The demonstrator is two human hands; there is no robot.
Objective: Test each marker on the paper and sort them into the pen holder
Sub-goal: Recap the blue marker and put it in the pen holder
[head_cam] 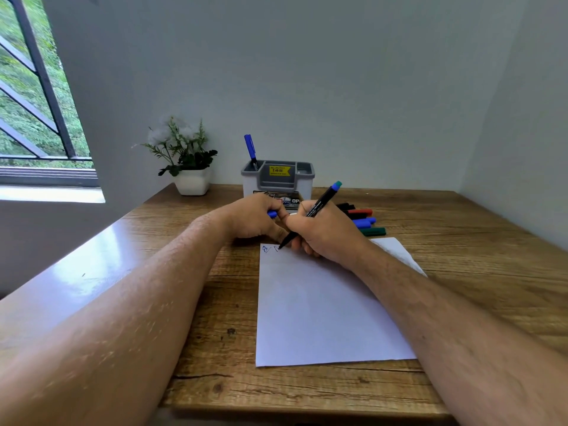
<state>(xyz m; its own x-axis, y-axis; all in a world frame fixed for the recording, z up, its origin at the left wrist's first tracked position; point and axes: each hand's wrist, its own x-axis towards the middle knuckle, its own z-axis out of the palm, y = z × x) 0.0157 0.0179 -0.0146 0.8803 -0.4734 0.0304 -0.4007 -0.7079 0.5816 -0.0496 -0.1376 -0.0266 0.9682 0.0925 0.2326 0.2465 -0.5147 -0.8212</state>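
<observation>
The right hand (319,232) pinches a black marker (310,215) between thumb and fingers, writing-style, with its tip down on the paper (319,305) at the sheet's far left corner. The marker's upper end, blue with a teal tip, slants up and to the right, toward the holder (278,179). A small blue scribble (265,249) and a short dark stroke (276,248) sit at that same corner of the paper, just left of the tip.

The left hand (255,218) rests on the table (190,302) just off the paper's far left corner, touching the right hand. Its fingers are curled around a blue cap (272,214), of which only an end shows.

The holder stands beyond the paper, near the wall. It is white with a grey top and a yellow price sticker. One blue marker (251,150) stands in its left compartment, leaning left.

Right of the holder, beyond the paper's far right corner, lies a loose pile of markers (362,219): black, red, blue and green caps show, partly hidden behind the right hand.

Left of the holder sits a small plant (184,158) in a white pot. Further left is a barred window (33,96) with greenery outside.
</observation>
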